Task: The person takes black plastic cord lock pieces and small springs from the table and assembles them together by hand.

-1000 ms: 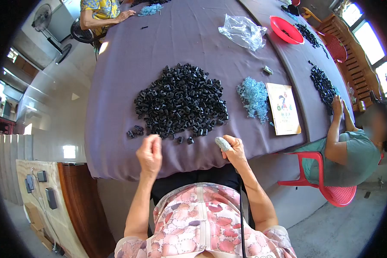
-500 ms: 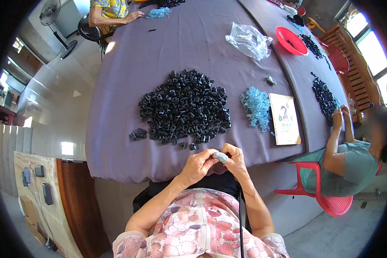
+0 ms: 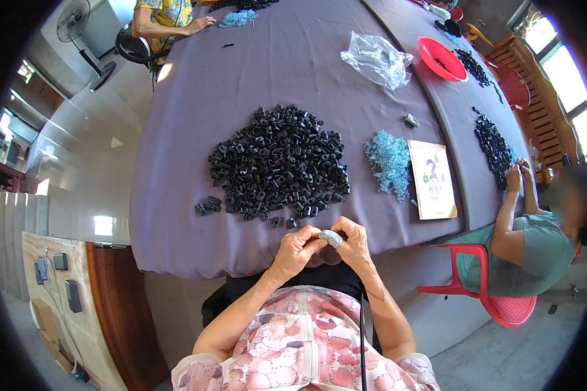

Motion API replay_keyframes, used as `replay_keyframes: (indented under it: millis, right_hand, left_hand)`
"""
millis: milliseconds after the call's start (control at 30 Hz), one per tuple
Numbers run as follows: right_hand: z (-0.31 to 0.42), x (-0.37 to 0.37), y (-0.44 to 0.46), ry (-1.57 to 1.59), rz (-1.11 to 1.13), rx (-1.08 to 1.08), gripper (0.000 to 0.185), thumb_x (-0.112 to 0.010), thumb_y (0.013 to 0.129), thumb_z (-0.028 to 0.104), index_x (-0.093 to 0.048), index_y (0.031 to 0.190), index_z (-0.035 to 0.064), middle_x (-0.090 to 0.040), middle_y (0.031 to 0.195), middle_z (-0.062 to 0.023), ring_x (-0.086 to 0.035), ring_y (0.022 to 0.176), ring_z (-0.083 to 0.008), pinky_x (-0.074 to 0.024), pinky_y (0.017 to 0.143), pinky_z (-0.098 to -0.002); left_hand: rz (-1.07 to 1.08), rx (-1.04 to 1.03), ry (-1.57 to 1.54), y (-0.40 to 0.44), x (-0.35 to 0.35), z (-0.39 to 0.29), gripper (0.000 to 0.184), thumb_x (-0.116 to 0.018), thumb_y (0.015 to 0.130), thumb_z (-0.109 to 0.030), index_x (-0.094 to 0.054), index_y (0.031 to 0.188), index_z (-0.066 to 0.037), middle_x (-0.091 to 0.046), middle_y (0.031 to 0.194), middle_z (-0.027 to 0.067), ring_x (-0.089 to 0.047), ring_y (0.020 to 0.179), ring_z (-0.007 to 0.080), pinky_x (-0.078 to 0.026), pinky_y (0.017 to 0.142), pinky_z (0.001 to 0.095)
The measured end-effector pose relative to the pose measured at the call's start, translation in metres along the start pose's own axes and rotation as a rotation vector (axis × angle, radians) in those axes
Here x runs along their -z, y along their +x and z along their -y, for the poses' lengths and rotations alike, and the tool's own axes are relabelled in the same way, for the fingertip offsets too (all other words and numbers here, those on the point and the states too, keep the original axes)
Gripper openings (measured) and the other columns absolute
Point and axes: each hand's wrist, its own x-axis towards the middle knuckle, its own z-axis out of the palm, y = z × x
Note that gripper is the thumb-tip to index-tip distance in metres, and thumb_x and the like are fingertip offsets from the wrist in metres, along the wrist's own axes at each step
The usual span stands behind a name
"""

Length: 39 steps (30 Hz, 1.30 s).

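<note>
My left hand (image 3: 295,253) and my right hand (image 3: 352,244) meet at the table's front edge, fingertips pinched together. What they hold between them is too small to make out. A grey wrap (image 3: 331,238) covers a digit of my right hand. Just beyond my hands lies a large pile of small black parts (image 3: 280,163), with a few loose ones (image 3: 209,205) at its lower left. To the right of the pile is a tangle of light blue pieces (image 3: 389,164), beside a booklet (image 3: 432,181).
The table (image 3: 176,130) has a purple-grey cloth. A clear plastic bag (image 3: 378,60), a red bowl (image 3: 441,58) and a small grey object (image 3: 411,120) lie farther back. One person (image 3: 535,251) sits at the right, another (image 3: 169,23) at the far left.
My left hand has moved right from the pile's front edge to meet my right hand, and its fingertips now touch those of my right. The view has shifted slightly.
</note>
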Motion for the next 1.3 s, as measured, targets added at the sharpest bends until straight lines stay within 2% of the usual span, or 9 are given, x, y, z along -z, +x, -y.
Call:
replay_keyframes:
  millis: [33, 133, 333, 633, 733, 833, 1133, 1233, 1300]
  right_hand:
    - [0.0, 0.0, 0.0, -0.003, -0.002, 0.007, 0.017, -0.071, 0.072, 0.01, -0.056, 0.072, 0.0018, -0.054, 0.062, -0.0063, -0.05, 0.053, -0.0145, -0.0398, 0.05, -0.0283]
    - [0.001, -0.003, 0.001, -0.016, -0.076, 0.083, 0.017, -0.071, 0.075, 0.01, -0.056, 0.07, 0.0022, -0.052, 0.057, -0.0021, -0.045, 0.052, -0.0077, -0.0364, 0.047, -0.0248]
    - [0.002, -0.004, 0.001, -0.037, -0.096, 0.113, 0.016, -0.07, 0.075, 0.009, -0.056, 0.071, 0.002, -0.053, 0.058, -0.003, -0.046, 0.052, -0.0088, -0.0371, 0.048, -0.0255]
    - [0.002, -0.004, 0.0, -0.041, -0.094, 0.109, 0.015, -0.069, 0.077, 0.009, -0.056, 0.072, 0.0016, -0.052, 0.058, -0.0027, -0.045, 0.053, -0.008, -0.0365, 0.048, -0.0255]
    - [0.006, 0.001, -0.001, -0.045, -0.029, 0.0, 0.016, -0.069, 0.076, 0.014, -0.058, 0.075, 0.0019, -0.058, 0.066, -0.0101, -0.055, 0.057, -0.0211, -0.0424, 0.054, -0.0316]
    - [0.006, 0.002, 0.0, 0.008, -0.015, -0.06, 0.016, -0.069, 0.077, 0.014, -0.059, 0.075, 0.0015, -0.058, 0.066, -0.0099, -0.055, 0.057, -0.0192, -0.0428, 0.053, -0.0312]
    - [0.007, 0.007, 0.0, 0.14, 0.012, -0.161, 0.015, -0.067, 0.08, 0.013, -0.06, 0.078, -0.0001, -0.058, 0.065, -0.0057, -0.052, 0.059, -0.0105, -0.043, 0.054, -0.0281]
    - [0.005, 0.005, 0.0, 0.127, 0.01, -0.144, 0.014, -0.067, 0.079, 0.012, -0.06, 0.078, -0.0001, -0.058, 0.065, -0.006, -0.053, 0.059, -0.0107, -0.0431, 0.054, -0.028]
    - [0.006, 0.005, -0.001, 0.125, 0.009, -0.144, 0.014, -0.067, 0.079, 0.012, -0.06, 0.079, -0.0001, -0.058, 0.065, -0.0062, -0.053, 0.06, -0.0108, -0.0432, 0.055, -0.028]
  left_hand:
    - [0.003, 0.008, -0.008, 0.0, 0.0, -0.001, 0.008, -0.063, 0.085, -0.009, -0.059, 0.09, -0.004, -0.061, 0.068, 0.0045, -0.054, 0.058, 0.0094, -0.043, 0.054, 0.0253]
    - [-0.021, 0.007, -0.022, -0.002, -0.001, 0.003, 0.007, -0.062, 0.086, -0.009, -0.059, 0.088, -0.004, -0.06, 0.067, 0.0041, -0.054, 0.058, 0.0094, -0.043, 0.054, 0.0247]
    - [-0.022, 0.013, 0.053, -0.002, -0.001, -0.003, 0.006, -0.06, 0.087, -0.008, -0.058, 0.089, -0.003, -0.062, 0.069, 0.0062, -0.056, 0.059, 0.0107, -0.044, 0.054, 0.0259]
    - [-0.048, -0.045, 0.106, -0.002, -0.004, 0.0, 0.008, -0.062, 0.085, -0.006, -0.058, 0.09, -0.002, -0.064, 0.072, 0.0104, -0.061, 0.061, 0.0173, -0.046, 0.056, 0.0289]
    - [-0.061, -0.058, 0.131, -0.002, -0.005, 0.001, 0.007, -0.062, 0.084, -0.006, -0.058, 0.089, -0.002, -0.063, 0.073, 0.0113, -0.061, 0.062, 0.018, -0.046, 0.056, 0.0292]
    - [-0.089, -0.115, 0.155, -0.001, -0.007, 0.002, 0.005, -0.062, 0.085, -0.005, -0.06, 0.089, -0.003, -0.062, 0.066, 0.0036, -0.055, 0.057, 0.0082, -0.044, 0.053, 0.0244]
    - [-0.103, -0.141, 0.201, -0.001, -0.009, 0.0, 0.004, -0.062, 0.083, -0.004, -0.058, 0.084, -0.002, -0.061, 0.064, 0.0067, -0.058, 0.055, 0.012, -0.045, 0.052, 0.0263]
    - [-0.087, -0.084, 0.198, -0.002, -0.009, -0.001, 0.006, -0.063, 0.081, -0.004, -0.058, 0.085, -0.002, -0.062, 0.072, 0.0133, -0.061, 0.061, 0.0245, -0.047, 0.055, 0.0316]
    - [-0.096, -0.103, 0.202, -0.002, -0.01, -0.001, 0.006, -0.063, 0.081, -0.004, -0.058, 0.085, -0.002, -0.062, 0.073, 0.0135, -0.062, 0.061, 0.025, -0.047, 0.055, 0.0318]
